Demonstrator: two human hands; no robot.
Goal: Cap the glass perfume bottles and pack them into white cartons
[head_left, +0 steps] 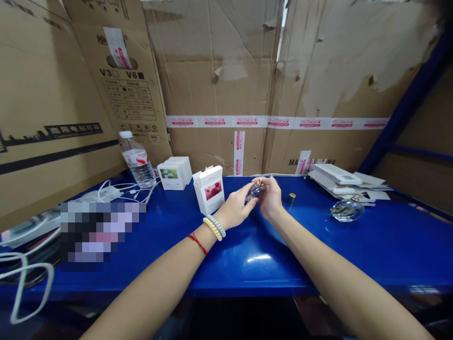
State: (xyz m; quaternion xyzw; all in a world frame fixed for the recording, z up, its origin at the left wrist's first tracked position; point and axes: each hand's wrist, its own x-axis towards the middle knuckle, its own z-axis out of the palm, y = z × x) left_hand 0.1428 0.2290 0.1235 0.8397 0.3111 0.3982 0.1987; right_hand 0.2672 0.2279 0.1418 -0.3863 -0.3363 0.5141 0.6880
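Observation:
A small clear glass perfume bottle (255,191) with a gold-coloured neck is held above the blue table between both hands. My left hand (238,207) is closed on its left side, thumb and fingers gripping the glass. From the right, my right hand (272,200) curls around the bottle, and its fingertips are partly hidden. Just right of the hands, a small gold cap (292,196) stands on the table. To the left of my left hand is an upright white box (209,192) with a pink flower picture and its top flap raised.
Farther right lies another glass bottle (347,210), with flattened white cartons (338,175) behind it. On the left are white boxes (173,174), a water bottle (139,163) and white cables (26,269). Cardboard (219,89) walls off the back of the blue table (255,264).

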